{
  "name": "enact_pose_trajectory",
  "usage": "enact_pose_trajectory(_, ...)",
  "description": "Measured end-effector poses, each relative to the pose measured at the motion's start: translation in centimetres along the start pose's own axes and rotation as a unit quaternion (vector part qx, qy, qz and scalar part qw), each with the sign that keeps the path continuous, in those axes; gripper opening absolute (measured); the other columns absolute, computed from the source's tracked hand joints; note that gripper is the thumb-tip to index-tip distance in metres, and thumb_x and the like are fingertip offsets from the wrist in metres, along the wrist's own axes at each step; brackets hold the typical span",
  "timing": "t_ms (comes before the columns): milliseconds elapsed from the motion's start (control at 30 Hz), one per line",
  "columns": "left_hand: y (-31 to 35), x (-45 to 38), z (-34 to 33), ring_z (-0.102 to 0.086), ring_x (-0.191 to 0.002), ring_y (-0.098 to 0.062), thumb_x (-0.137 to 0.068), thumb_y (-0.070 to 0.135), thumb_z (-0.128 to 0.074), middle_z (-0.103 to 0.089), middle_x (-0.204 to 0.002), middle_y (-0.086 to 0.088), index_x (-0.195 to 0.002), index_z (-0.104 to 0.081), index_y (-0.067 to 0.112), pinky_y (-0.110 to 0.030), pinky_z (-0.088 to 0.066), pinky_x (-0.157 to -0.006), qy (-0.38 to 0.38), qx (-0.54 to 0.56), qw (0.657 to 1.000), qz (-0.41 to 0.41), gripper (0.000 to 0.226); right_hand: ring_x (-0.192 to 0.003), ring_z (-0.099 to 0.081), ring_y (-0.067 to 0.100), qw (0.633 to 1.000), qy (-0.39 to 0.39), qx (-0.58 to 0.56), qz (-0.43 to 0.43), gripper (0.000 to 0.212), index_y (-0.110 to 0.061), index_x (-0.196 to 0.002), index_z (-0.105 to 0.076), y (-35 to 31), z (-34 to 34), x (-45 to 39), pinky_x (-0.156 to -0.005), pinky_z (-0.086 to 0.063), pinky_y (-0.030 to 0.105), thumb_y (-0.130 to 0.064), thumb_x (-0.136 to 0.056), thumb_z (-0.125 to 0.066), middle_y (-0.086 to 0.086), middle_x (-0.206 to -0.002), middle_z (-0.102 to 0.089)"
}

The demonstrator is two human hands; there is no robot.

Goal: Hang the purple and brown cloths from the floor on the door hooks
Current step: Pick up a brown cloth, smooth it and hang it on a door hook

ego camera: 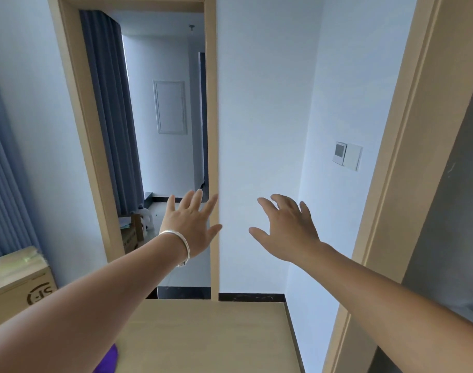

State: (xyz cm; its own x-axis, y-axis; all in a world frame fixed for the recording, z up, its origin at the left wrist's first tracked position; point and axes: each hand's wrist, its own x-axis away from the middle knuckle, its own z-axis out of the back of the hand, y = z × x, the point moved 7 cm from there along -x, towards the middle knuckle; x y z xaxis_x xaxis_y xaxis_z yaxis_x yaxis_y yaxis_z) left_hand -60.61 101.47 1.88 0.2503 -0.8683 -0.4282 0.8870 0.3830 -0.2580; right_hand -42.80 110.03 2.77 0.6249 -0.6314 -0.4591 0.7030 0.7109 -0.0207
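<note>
I am seeing both hands reaching forward at mid-frame with nothing in either grip: the left hand (190,224) is spreading straight fingers in front of the open doorway (160,130), a silver bangle (180,244) circling its wrist, and the right hand (285,228) is hanging released, fingers loosely curved, before the white wall (256,117). Below them a pale wooden counter (211,337) is filling the lower centre of the frame. A scrap of the purple cloth (109,359) is peeking out at the bottom left, under my left forearm. A cardboard box (17,281) is sitting at the lower left, and a wall switch (348,156) is showing at the right. I cannot make out the brown cloth or any hooks.
</note>
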Motion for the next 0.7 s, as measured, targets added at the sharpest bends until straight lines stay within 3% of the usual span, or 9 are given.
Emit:
enact_pose_trajectory(200, -3.0, -10.0, -6.0, -0.003, -0.147, -0.024, -0.094, 0.061, -0.019, -0.005, -0.16, -0.006, -0.151, 0.01, 0.028, -0.054, -0.008, -0.117, 0.002, 0.014, 1.0, -0.007, 0.072, -0.144, -0.015, 0.02, 1.0, -0.003, 0.022, -0.01, 0.07, -0.029, -0.148, -0.023, 1.0, -5.2, -10.6, -0.117, -0.008, 0.05, -0.063, -0.089, -0.039, 0.003, -0.155, -0.022)
enact_pose_trajectory(433, -11.3, -21.6, -11.3, -0.002, -0.148, -0.022, -0.094, 0.062, -0.017, -0.005, -0.16, -0.005, -0.151, 0.008, 0.03, -0.052, -0.007, -0.117, 0.016, 0.05, 0.998, 0.019, 0.07, -0.144, -0.016, 0.019, 0.999, -0.005, 0.035, -0.002, 0.069, -0.029, -0.148, -0.023, -0.6, -10.1, -24.3, -0.117, -0.009, 0.049, -0.063, -0.09, -0.039, 0.003, -0.155, -0.022)
enact_pose_trajectory(700, -20.3, -25.5, -19.3, -0.004, -0.147, -0.023, -0.094, 0.063, -0.021, -0.009, -0.16, -0.005, -0.152, 0.004, 0.031, -0.053, -0.008, -0.117, -0.008, 0.043, 0.997, 0.066, 0.07, -0.142, -0.019, 0.021, 0.998, -0.021, -0.002, 0.06, 0.066, -0.028, -0.147, -0.026, -7.4, -17.6, -35.3, -0.117, -0.012, 0.05, -0.058, -0.091, -0.043, 0.003, -0.153, -0.026)
